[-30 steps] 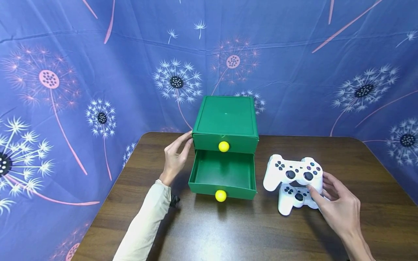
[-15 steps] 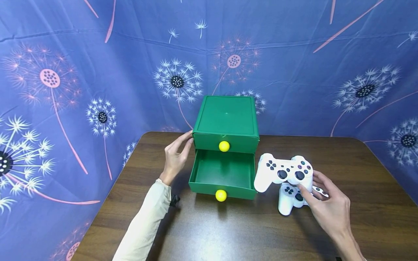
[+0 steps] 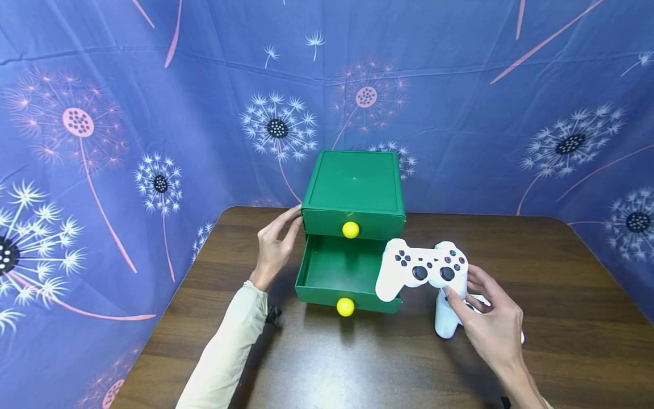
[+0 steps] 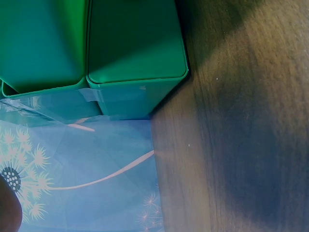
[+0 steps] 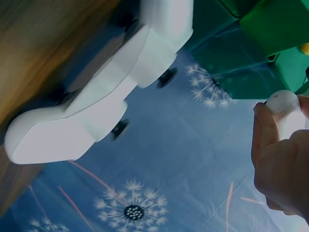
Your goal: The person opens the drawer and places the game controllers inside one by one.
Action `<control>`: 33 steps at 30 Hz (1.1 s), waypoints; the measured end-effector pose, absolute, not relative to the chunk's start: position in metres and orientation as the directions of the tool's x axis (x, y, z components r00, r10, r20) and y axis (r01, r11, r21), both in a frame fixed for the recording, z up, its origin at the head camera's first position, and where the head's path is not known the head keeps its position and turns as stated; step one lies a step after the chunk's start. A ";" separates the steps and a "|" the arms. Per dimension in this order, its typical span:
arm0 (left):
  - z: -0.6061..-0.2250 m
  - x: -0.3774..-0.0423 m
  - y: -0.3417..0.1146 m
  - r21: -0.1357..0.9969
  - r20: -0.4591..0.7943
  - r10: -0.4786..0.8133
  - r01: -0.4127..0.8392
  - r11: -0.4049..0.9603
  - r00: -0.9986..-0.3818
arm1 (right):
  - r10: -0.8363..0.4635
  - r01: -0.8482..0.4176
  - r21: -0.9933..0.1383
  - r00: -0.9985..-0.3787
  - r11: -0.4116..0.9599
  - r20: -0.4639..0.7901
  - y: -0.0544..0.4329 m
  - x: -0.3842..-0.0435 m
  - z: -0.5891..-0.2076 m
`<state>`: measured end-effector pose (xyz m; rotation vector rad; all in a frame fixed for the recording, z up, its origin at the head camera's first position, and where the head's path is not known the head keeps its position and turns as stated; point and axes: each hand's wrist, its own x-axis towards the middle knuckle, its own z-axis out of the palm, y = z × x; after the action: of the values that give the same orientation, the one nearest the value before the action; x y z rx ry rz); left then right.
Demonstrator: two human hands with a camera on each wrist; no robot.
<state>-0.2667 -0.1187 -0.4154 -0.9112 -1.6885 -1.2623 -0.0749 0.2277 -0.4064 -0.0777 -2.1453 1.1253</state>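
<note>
A green two-drawer cabinet [image 3: 355, 182] with yellow round knobs stands on the table, its upper drawer shut. The lower drawer [image 3: 324, 294] is pulled out, with bare green floor showing. My left hand [image 3: 273, 253] touches the cabinet's upper left side with its fingertips. My right hand [image 3: 490, 324] grips a white game controller [image 3: 409, 258] by its right handle, thumb on the front. That controller overlaps the drawer's right side in the head view. A second white controller [image 3: 445, 321] lies on the table, partly hidden behind the right hand; the right wrist view shows its body [image 5: 77, 128] side-on.
The brown wooden table [image 3: 577, 272] extends to both sides of the cabinet. Behind it hangs a blue cloth [image 3: 460, 113] printed with dandelions. The upper drawer's yellow knob [image 3: 350, 229] sticks out above the lower drawer.
My right hand has carried the controller left, from above the second controller to over the open drawer's right edge. My left hand and the cabinet have stayed put.
</note>
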 end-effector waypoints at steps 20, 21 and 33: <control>-0.415 -0.266 -0.117 0.378 0.913 0.070 0.896 0.233 -0.403 | 0.302 -0.247 -0.730 -0.791 0.637 0.532 0.192 -0.085 -0.402; -0.415 -0.266 -0.117 0.379 0.912 0.071 0.895 0.234 -0.405 | 0.301 -0.245 -0.729 -0.792 0.640 0.531 0.190 -0.085 -0.402; -0.415 -0.266 -0.118 0.372 0.913 0.072 0.893 0.252 -0.401 | 0.259 -0.256 -0.726 -0.817 0.638 0.516 0.178 -0.090 -0.400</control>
<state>-0.2659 -0.1185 -0.4153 -0.8995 -1.6942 -1.2465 -0.0896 0.1776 -0.3995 -0.0023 -2.2603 1.1281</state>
